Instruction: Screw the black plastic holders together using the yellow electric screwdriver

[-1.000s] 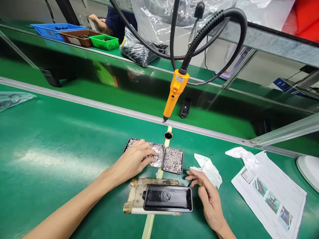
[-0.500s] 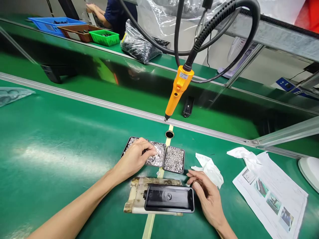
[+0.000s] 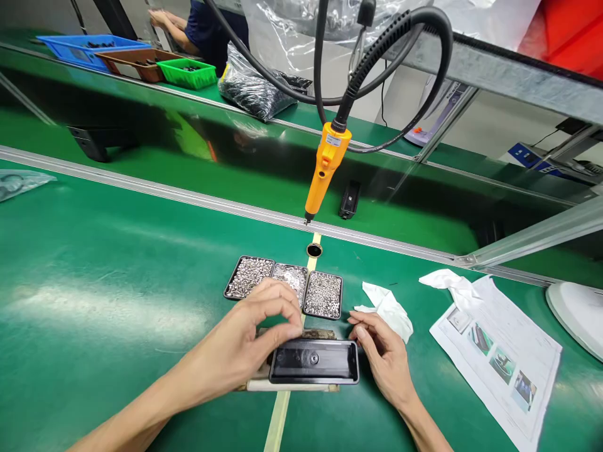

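Note:
My left hand point(image 3: 264, 333) is closed in a pinch above the far left part of a black rectangular plastic housing point(image 3: 315, 373). Whatever its fingertips hold is too small or hidden to make out. The housing lies open side up on a worn, taped pad point(image 3: 301, 387), with a round boss in its floor. At the housing's right end, my right hand point(image 3: 384, 351) rests with loosely bent fingers, holding nothing visible. Beyond my left hand stand three small black trays: one of small metal parts point(image 3: 247, 277), one of flat washers point(image 3: 293, 276), one of nut-like parts point(image 3: 323, 295).
An orange electric screwdriver point(image 3: 323, 169) hangs tip down past the trays. Near it lies a round black disc point(image 3: 314, 250) with a gold rim. White tissue point(image 3: 389, 311) and an instruction sheet point(image 3: 502, 358) lie to the right. Across the divider are parts bins point(image 3: 188, 75) and a co-worker's arm point(image 3: 176, 28).
My left hand has come from the washer tray toward me, over the housing, with its fingertips pinched. My right hand stays beside the housing's right end. The view has shifted slightly.

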`<state>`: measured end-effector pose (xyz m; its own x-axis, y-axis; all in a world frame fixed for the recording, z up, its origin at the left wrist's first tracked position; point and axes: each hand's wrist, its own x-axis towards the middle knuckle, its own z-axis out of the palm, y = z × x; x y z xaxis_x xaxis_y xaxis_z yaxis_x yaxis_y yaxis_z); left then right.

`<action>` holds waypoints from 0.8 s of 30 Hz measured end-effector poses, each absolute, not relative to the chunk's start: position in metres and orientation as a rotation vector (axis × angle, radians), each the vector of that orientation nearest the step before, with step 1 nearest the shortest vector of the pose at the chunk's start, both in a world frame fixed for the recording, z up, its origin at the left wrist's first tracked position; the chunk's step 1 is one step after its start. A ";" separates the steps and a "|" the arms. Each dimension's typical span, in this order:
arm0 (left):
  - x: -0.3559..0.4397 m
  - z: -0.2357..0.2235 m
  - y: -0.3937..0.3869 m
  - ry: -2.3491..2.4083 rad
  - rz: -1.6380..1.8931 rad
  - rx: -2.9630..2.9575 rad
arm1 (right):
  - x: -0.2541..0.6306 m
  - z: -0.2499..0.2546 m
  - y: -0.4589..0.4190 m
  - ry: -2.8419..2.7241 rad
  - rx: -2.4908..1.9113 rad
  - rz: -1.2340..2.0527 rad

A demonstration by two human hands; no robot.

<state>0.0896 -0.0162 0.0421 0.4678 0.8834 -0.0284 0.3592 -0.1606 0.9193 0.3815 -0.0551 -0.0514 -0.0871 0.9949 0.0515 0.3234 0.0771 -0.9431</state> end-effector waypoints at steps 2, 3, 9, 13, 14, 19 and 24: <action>0.092 0.043 -0.027 1.060 0.555 1.941 | 0.381 -0.050 -0.055 -1.557 -1.358 1.029; 0.094 0.042 -0.031 1.067 0.486 2.029 | 0.381 -0.050 -0.054 -1.562 -1.357 1.026; 0.097 0.035 -0.035 0.977 0.478 2.349 | 0.382 -0.050 -0.055 -1.571 -1.365 1.033; 0.079 0.031 -0.038 0.984 0.564 2.407 | 0.381 -0.050 -0.055 -1.567 -1.353 1.033; 0.073 0.030 -0.040 0.980 0.558 2.425 | 0.381 -0.050 -0.055 -1.567 -1.351 1.031; 0.061 0.016 -0.049 0.890 0.522 2.559 | 0.380 -0.049 -0.054 -1.578 -1.347 1.012; 0.075 0.012 -0.043 0.790 0.544 2.655 | 0.379 -0.049 -0.054 -1.590 -1.353 1.008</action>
<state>0.0748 -0.0433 0.0122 0.7749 0.5736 0.2656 0.4527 -0.7968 0.4001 0.3785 -0.0539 -0.0486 -0.1074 0.9912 0.0767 0.3539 0.1103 -0.9288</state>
